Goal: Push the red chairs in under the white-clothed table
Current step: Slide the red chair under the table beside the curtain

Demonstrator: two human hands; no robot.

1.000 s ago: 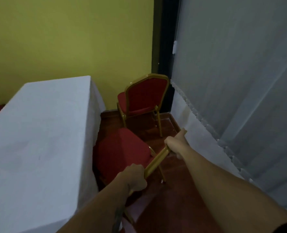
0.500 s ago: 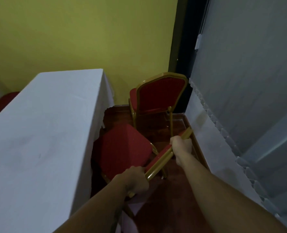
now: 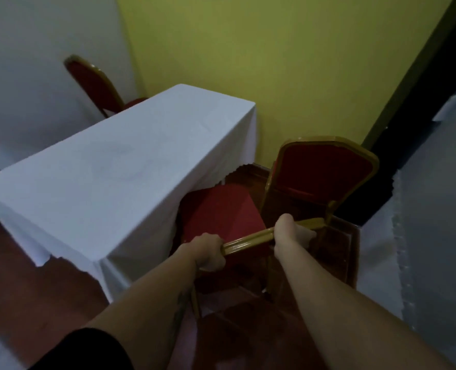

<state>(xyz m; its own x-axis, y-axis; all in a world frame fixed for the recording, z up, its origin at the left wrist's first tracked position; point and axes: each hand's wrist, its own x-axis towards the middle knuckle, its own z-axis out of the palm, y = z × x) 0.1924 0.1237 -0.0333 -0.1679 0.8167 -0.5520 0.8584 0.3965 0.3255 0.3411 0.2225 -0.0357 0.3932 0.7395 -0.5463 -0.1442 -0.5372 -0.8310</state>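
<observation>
My left hand (image 3: 210,251) and right hand (image 3: 292,233) grip the near chair (image 3: 221,209) by its gold backrest rail. Its red seat sits partly under the table's (image 3: 109,166) right edge.

1. Tablecloth (image 3: 120,166): matt white cloth, smooth with faint creases.
2. Near chair's seat (image 3: 221,209): matt red fabric upholstery.
3. Chair back rail (image 3: 248,239): glossy gold-painted metal, ridged.
4. Floor (image 3: 15,252): reddish-brown polished wood.
5. Wall (image 3: 275,62): matt yellow-green paint.
</observation>
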